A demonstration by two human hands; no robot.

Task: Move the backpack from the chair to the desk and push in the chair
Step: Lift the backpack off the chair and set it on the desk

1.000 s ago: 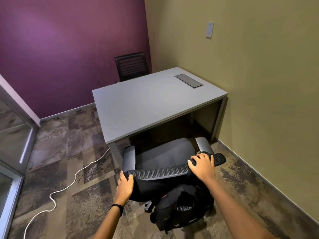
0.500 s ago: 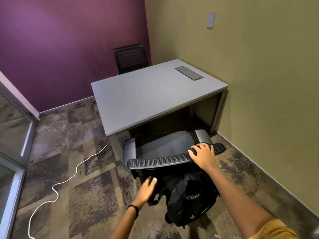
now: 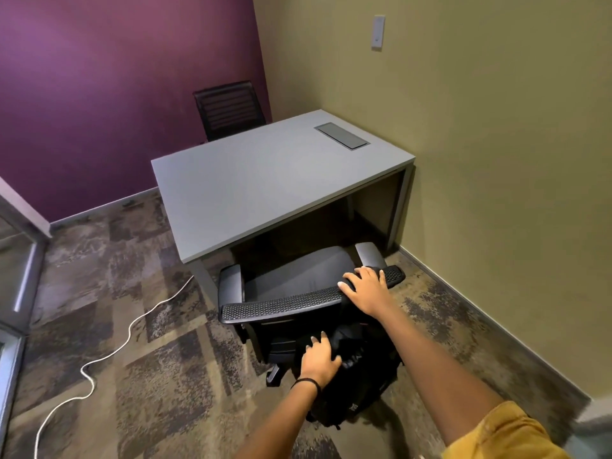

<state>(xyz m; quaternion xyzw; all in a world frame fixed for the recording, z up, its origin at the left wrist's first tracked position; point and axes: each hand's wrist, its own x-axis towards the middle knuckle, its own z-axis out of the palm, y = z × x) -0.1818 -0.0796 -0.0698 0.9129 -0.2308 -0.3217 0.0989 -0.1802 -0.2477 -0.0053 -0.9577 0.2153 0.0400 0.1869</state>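
Observation:
A black backpack (image 3: 361,379) hangs behind the backrest of a black mesh office chair (image 3: 291,303), its lower part near the carpet. My left hand (image 3: 319,357) rests on the top of the backpack with fingers curled onto the fabric. My right hand (image 3: 367,289) grips the right end of the chair's backrest top edge. The chair's grey seat points toward the grey desk (image 3: 265,180), partly under its front edge. The backpack's straps are hidden behind my hand and the chair.
A second black chair (image 3: 228,109) stands at the desk's far side by the purple wall. A white cable (image 3: 109,352) snakes over the carpet at the left. An olive wall closes the right side; a glass partition (image 3: 16,276) stands far left. A grey cable hatch (image 3: 341,135) sits in the desktop.
My left hand left the backrest's left end, swung down behind the chair and landed on the backpack's top. My right hand stayed on the backrest. The view drew slightly back.

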